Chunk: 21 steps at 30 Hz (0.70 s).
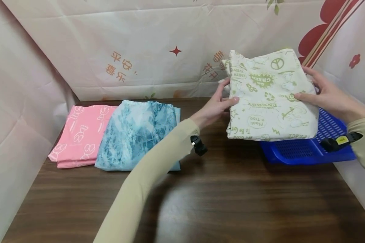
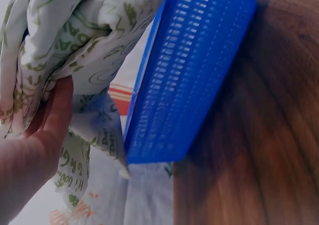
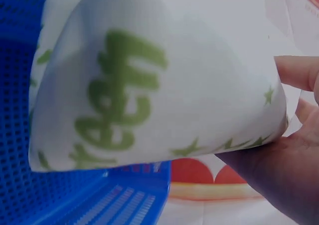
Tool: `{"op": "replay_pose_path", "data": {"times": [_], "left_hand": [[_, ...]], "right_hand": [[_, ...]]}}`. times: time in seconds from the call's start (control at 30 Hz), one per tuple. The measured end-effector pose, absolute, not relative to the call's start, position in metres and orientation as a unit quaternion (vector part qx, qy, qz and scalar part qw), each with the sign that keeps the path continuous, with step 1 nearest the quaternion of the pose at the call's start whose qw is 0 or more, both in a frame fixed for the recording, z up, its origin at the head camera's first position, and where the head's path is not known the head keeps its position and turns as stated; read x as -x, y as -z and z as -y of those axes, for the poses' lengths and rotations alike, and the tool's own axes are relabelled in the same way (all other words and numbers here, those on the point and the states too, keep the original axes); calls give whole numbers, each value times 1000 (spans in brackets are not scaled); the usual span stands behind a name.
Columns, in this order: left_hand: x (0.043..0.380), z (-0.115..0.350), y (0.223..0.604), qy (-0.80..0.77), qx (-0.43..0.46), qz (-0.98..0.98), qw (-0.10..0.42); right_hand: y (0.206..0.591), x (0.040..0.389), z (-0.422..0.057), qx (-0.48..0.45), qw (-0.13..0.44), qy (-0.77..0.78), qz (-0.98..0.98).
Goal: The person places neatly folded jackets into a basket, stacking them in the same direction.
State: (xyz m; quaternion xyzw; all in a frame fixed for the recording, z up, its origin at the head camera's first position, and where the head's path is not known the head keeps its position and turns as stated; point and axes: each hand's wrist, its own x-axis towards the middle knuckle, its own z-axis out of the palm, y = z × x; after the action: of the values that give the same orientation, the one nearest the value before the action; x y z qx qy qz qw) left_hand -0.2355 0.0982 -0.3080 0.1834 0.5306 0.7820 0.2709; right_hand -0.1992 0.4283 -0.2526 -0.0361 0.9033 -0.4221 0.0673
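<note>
A folded white garment (image 1: 270,98) with green lettering and drawings is held up at the back right, above the front part of a blue plastic basket (image 1: 298,153). My left hand (image 1: 213,106) grips its left edge, thumb on the front face and fingers behind. On the opposite edge my right hand (image 1: 330,92) holds it the same way. In the left wrist view the left hand (image 2: 47,130) pinches loose layers of the garment (image 2: 99,41), and a corner hangs down. The right wrist view has the right hand (image 3: 291,155) at the garment's edge, beside the basket (image 3: 134,200).
At the left of the brown wooden table (image 1: 231,202) lies a folded pink garment (image 1: 82,135) with white outlines. A folded blue-and-white garment (image 1: 134,135) with a gathered top edge overlaps it. Pale printed sheeting (image 1: 170,74) stands behind the table and along its sides.
</note>
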Motion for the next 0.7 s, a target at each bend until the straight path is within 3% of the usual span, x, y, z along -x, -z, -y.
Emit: {"op": "replay_pose_path", "data": {"times": [0.3, 0.7], "left_hand": [[224, -142, 320, -792, -157, -529, 262], [208, -195, 328, -792, -145, -512, 300]], "right_hand": [[262, 208, -457, 25, 57, 378, -924], [273, 213, -502, -7, 80, 338, -938]]}}
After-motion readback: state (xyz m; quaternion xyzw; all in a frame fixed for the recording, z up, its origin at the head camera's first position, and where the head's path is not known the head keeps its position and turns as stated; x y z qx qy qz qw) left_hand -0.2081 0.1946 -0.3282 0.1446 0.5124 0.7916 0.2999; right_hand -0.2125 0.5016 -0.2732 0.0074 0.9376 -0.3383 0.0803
